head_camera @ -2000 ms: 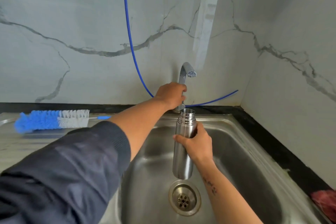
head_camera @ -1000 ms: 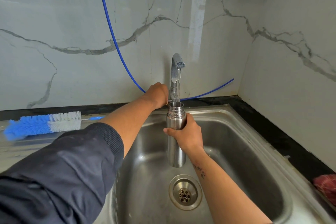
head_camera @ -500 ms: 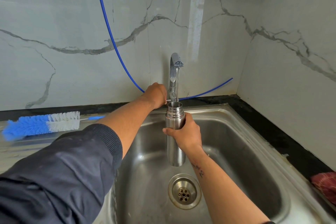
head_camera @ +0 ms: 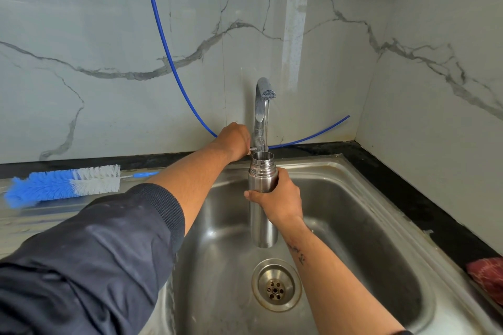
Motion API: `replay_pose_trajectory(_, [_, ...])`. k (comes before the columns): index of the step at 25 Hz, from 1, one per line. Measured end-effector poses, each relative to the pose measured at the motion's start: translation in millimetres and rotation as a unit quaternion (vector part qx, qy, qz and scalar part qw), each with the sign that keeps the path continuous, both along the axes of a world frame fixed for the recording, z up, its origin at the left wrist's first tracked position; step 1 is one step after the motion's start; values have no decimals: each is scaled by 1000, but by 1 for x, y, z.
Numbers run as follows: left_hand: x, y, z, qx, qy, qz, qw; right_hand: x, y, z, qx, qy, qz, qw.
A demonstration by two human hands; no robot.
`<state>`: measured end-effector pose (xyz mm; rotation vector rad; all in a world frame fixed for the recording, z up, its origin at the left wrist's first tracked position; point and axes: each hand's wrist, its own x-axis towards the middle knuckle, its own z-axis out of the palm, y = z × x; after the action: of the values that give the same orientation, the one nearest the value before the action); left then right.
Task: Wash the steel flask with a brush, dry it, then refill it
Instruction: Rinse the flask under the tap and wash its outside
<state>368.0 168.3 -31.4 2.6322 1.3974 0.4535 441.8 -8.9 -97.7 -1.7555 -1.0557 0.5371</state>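
My right hand [head_camera: 277,200] grips the steel flask [head_camera: 261,182] around its upper body and holds it upright over the sink [head_camera: 353,226], open mouth right under the tap spout [head_camera: 265,92]. A thin stream of water runs from the spout into the flask. My left hand [head_camera: 235,140] grips the tap handle at the base of the tap, just left of the flask's mouth. The blue and white bottle brush [head_camera: 62,185] lies on the steel draining board to the left.
The sink drain [head_camera: 276,284] sits below the flask. A blue tube [head_camera: 163,43] hangs along the marble wall behind the tap. A reddish cloth [head_camera: 487,273] lies on the black counter edge at the far right.
Two seconds ago no water ran and the flask was lower. Since then the water has started and the flask has come up under the spout; it has stayed there for the last half second.
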Motion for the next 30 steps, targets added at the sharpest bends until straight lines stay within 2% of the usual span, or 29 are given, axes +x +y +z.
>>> replay_pose_trajectory(30, [-2, -6, 0, -32, -37, 14, 999, 0, -2, 2, -11, 0, -1, 1000])
